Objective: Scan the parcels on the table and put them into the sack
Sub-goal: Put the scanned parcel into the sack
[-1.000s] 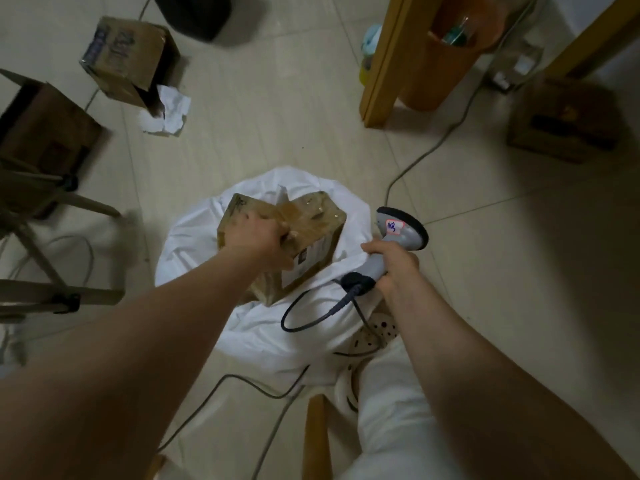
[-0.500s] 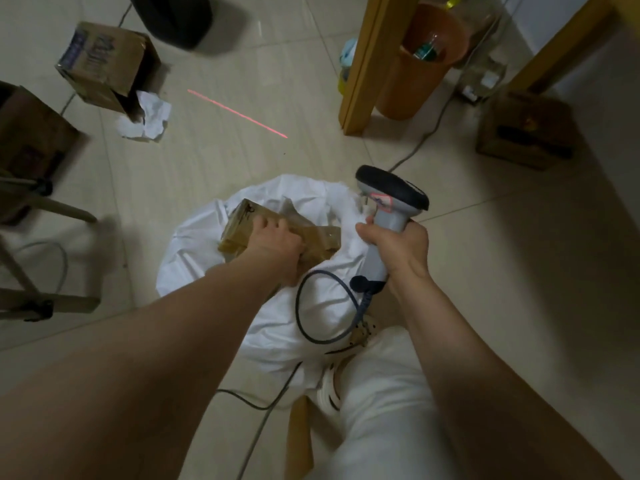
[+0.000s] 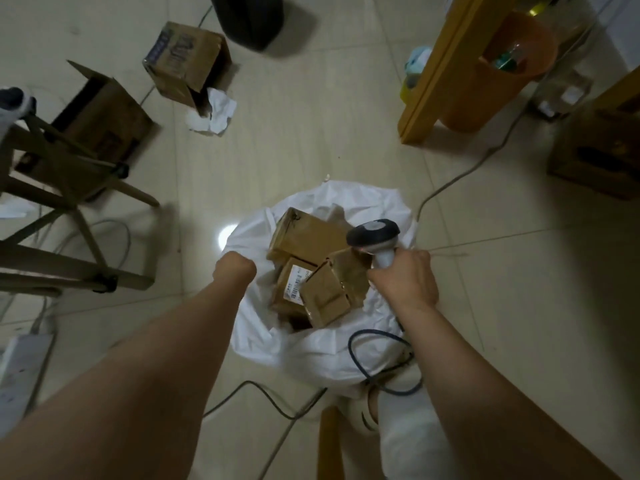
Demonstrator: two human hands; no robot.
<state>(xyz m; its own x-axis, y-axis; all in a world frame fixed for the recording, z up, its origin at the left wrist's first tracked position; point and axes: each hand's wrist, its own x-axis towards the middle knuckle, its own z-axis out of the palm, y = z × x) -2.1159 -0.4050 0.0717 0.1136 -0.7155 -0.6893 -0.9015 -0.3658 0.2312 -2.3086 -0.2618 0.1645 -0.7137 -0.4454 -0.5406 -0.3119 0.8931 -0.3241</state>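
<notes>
A pale tiled floor [image 3: 311,140] fills the view, seen from above by a person looking down at their own bare arms. At the far left stands a wooden folding frame [image 3: 59,188], with an open cardboard box [image 3: 100,119] behind it and a second cardboard box [image 3: 187,60] lying on its side near crumpled white paper [image 3: 213,116]. At the upper right, an orange bin [image 3: 498,71] sits behind a yellow wooden table leg [image 3: 436,71]. In the middle of the floor lies the white sack [image 3: 311,344], its mouth open and facing up. Inside it are three brown cardboard parcels [image 3: 308,233], packed touching one another; the middle one shows a white barcode label [image 3: 297,284]. The left hand [image 3: 234,271] is curled into a fist at the sack's left rim; whether its grip has hold of the cloth cannot be told. The right hand [image 3: 403,282] is clenched around the handle of a grey barcode scanner [image 3: 374,237], whose dark head hangs over the parcels at the sack's right side. The scanner's dark cable [image 3: 367,368] loops across the sack's near edge.
</notes>
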